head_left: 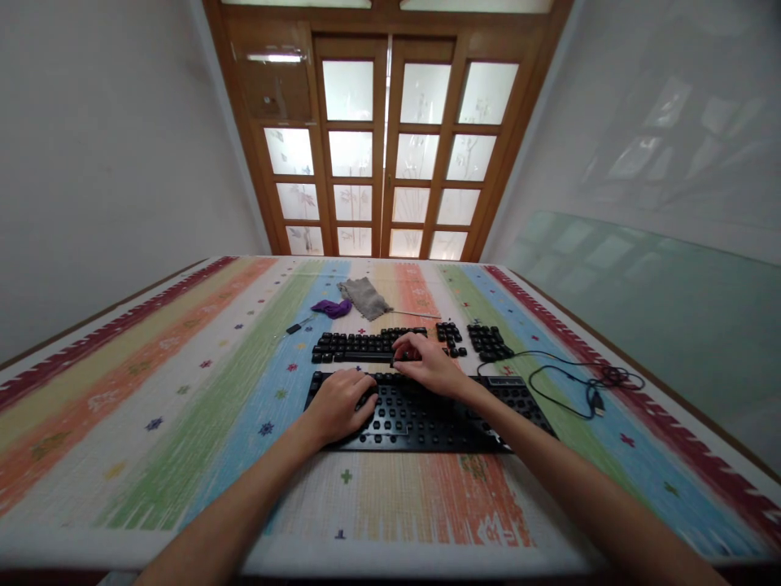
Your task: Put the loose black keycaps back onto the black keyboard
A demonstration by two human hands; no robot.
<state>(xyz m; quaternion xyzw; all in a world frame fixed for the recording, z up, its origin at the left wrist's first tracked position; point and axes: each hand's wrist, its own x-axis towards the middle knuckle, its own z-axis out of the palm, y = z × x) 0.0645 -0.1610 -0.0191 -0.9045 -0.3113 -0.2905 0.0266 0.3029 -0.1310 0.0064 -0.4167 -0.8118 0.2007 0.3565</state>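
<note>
A black keyboard base (390,423) with most of its keycaps off lies in front of me, its bare key posts showing. My left hand (342,403) rests on its left part, fingers bent over the upper rows and thumb apart from the index finger. Above the base, loose black keycaps (354,343) are laid out in rows, with a long space bar (364,357) in front. My right hand (430,366) reaches to the right end of these rows; its thumb and index finger pinch what looks like a small black keycap (394,365), partly hidden by the fingertips.
More keycaps (488,342) sit in groups at the right. A black USB cable (601,378) runs off the keyboard and lies coiled. Farther back are a grey cloth (364,297), a thin rod (418,314), a purple bundle (333,308) and a small black-ended tool (295,329) on the striped tablecloth (183,423).
</note>
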